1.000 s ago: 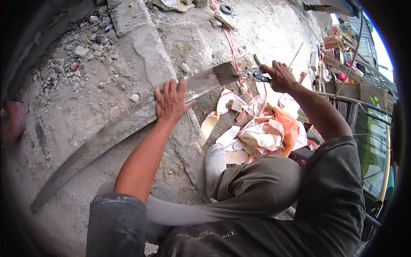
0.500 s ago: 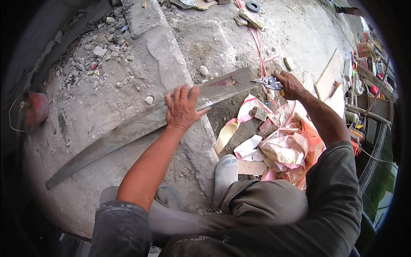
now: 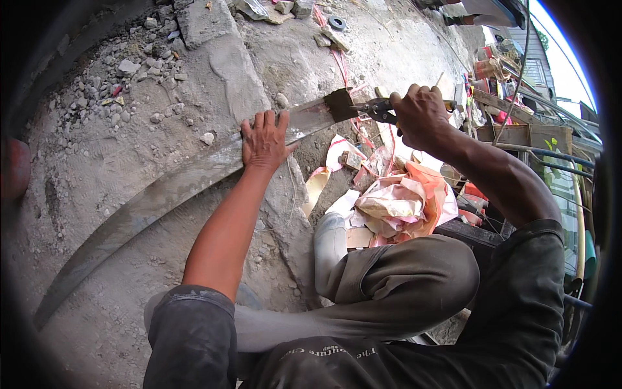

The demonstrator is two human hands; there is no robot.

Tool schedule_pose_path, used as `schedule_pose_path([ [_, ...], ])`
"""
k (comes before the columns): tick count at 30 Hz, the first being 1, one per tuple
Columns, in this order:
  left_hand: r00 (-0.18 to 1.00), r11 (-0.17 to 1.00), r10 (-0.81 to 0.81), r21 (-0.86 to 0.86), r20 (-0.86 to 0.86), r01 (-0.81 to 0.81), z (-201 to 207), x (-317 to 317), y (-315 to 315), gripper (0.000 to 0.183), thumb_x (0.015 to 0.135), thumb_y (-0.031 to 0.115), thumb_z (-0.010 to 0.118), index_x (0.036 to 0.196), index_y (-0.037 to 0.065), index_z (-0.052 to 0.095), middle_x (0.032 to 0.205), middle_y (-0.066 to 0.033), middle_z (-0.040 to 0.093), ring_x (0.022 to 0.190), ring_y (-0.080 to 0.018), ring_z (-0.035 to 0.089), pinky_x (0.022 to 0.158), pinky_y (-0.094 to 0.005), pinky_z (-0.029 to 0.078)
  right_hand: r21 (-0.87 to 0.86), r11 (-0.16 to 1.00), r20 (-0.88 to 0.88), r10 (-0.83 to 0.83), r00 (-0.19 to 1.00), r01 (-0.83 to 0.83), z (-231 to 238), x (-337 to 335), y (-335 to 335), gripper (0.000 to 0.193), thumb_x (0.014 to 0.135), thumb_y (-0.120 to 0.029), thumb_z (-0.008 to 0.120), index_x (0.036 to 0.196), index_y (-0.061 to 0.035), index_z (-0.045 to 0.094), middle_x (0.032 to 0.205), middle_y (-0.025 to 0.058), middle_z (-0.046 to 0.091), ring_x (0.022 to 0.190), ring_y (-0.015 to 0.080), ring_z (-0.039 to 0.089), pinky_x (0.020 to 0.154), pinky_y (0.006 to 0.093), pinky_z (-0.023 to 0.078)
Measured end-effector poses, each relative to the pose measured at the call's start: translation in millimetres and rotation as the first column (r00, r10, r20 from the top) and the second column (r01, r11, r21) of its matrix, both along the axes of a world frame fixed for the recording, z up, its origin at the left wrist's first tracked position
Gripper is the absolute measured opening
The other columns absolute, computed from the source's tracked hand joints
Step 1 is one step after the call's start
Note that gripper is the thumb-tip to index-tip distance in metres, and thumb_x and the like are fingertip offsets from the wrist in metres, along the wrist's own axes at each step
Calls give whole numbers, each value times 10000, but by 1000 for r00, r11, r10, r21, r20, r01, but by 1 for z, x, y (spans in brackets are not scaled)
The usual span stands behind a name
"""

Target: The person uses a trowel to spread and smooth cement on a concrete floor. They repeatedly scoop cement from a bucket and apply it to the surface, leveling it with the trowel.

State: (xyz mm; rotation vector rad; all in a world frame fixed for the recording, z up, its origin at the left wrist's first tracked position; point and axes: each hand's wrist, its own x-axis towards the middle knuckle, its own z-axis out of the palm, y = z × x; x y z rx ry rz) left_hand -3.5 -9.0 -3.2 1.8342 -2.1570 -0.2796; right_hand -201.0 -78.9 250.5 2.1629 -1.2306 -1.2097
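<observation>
Left hand (image 3: 264, 144) spread on grey strip (image 3: 184, 184); right hand (image 3: 421, 118) clasping snips (image 3: 376, 107) at strip's end.

Dusty, pale ground (image 3: 103, 207). At far left is a scatter of rubble (image 3: 126, 68); at the left edge, part of a red bucket (image 3: 15, 170). Far centre, a black ring (image 3: 331, 23) lies near pink ribbon (image 3: 340, 61). Right of centre sits a heap of crumpled pink-and-white sheeting (image 3: 395, 206). Far right, jumbled planks (image 3: 508, 106) lie before a grey building (image 3: 535, 61).
</observation>
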Motion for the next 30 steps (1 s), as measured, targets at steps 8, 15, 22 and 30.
schedule_pose_path([
  [8, 1000, 998, -13, 67, -19, 14, -1, 3, 6, 786, 747, 598, 764, 1347, 202, 447, 1162, -31, 511, 1144, -203, 480, 932, -492, 351, 8, 989, -598, 121, 793, -145, -42, 127, 43, 229, 879, -150, 605, 1033, -4, 693, 940, 163, 642, 846, 280, 627, 698, 476, 463],
  [15, 998, 995, -6, 98, -55, 12, 5, 8, 2, 816, 769, 581, 758, 1413, 208, 422, 1201, -40, 499, 1187, -208, 458, 989, -487, 328, -82, 997, -378, -20, 926, -11, -13, 67, 17, 356, 882, -185, 675, 1230, -145, 614, 1032, 119, 605, 964, 258, 614, 819, 467, 452],
  [22, 997, 993, -33, 111, -72, 41, 2, 5, 0, 788, 776, 579, 752, 1382, 173, 453, 1192, -65, 498, 1185, -228, 453, 979, -489, 310, 53, 992, 82, -121, 989, 117, -22, -60, -29, 602, 825, -86, 699, 1356, -289, 502, 1081, 152, 559, 1044, 329, 595, 880, 475, 445],
  [30, 999, 996, -30, 82, -34, 33, 3, 0, -2, 811, 741, 600, 764, 1348, 142, 480, 1216, -95, 488, 1196, -256, 444, 973, -505, 299, 216, 976, 475, -135, 870, 33, -136, -198, -88, 627, 776, -32, 651, 1353, -229, 505, 1062, 179, 532, 1012, 357, 577, 874, 464, 461],
])
